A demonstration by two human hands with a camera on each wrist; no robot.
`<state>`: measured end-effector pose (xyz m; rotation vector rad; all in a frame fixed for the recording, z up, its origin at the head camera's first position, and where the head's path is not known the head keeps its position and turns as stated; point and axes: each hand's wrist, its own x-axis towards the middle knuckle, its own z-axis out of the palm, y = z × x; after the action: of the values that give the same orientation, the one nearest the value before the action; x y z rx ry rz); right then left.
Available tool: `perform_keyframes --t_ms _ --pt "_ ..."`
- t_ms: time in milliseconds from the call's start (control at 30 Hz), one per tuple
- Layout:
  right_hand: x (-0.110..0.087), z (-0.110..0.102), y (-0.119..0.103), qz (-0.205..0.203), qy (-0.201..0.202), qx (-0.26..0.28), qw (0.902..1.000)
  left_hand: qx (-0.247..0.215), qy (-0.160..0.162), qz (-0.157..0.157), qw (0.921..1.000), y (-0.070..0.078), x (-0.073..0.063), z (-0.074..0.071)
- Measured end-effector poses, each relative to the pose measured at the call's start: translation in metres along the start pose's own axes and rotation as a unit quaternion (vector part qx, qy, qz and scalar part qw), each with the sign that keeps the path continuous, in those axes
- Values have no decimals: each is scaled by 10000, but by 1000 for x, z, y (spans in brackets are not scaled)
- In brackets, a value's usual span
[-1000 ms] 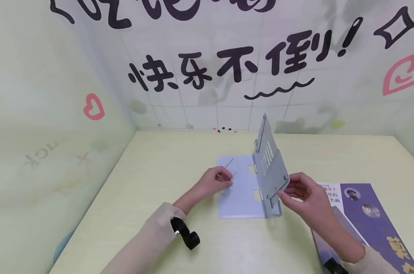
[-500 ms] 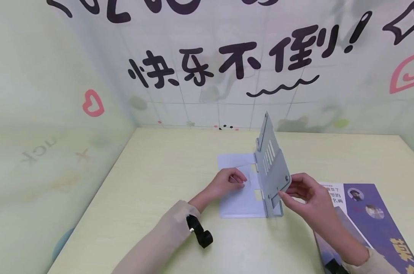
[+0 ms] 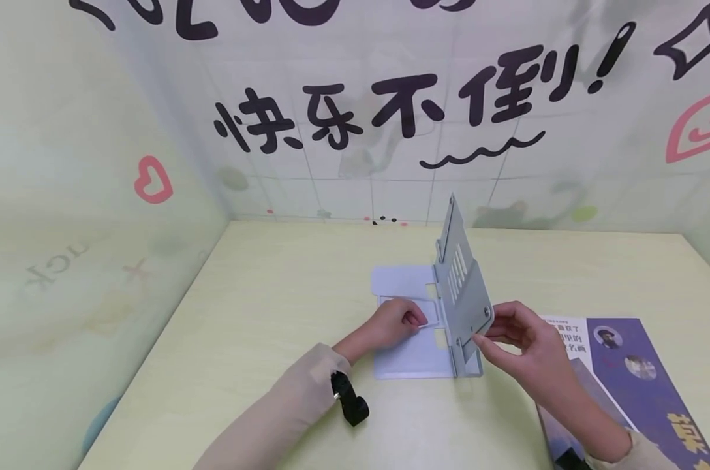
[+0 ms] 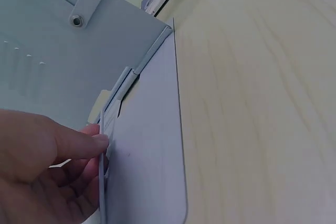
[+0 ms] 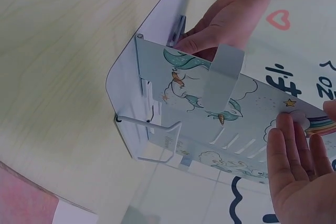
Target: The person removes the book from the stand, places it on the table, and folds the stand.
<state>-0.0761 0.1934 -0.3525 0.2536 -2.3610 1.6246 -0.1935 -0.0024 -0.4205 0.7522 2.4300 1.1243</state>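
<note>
A pale blue metal book stand (image 3: 466, 287) stands with its slotted panel raised from a flat base plate (image 3: 410, 365). Unicorn and rainbow prints cover the panel's far face in the right wrist view. My left hand (image 3: 396, 323) is over the base, pinching a thin support frame (image 4: 102, 182) between thumb and fingers. My right hand (image 3: 525, 346) holds the panel's near corner, thumb on one side and fingers on the printed face. A bent wire arm (image 5: 157, 158) sticks out from the stand's lower edge. Part of the support frame is hidden by my left hand.
A purple and white book (image 3: 619, 365) lies on the light wooden table (image 3: 261, 300) to the right, partly under my right forearm. A printed backdrop (image 3: 331, 189) closes off the back and sides of the table.
My left hand has moved right with the support frame, which has gone from raised to lying lower, close to the base near the panel's foot. My right hand keeps its hold on the panel.
</note>
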Motion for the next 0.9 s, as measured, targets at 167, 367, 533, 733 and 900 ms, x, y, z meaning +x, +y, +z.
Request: perform_keyframes --t_ms 167,367,533,733,900 --pt "0 0 -1 -27 -7 -21 10000 362 -49 -15 9993 4 1 2" --pt "-1 0 -1 -35 4 -18 10000 604 -108 25 9981 6 0 2" --pt "-1 1 -2 -69 11 0 10000 582 -150 34 9982 6 -1 0" --pt "-1 1 -2 -65 -7 -13 10000 345 -183 -46 9992 10 -2 -3" --pt "-1 1 -2 -62 -29 8 10000 60 -137 304 9994 25 -6 -16"
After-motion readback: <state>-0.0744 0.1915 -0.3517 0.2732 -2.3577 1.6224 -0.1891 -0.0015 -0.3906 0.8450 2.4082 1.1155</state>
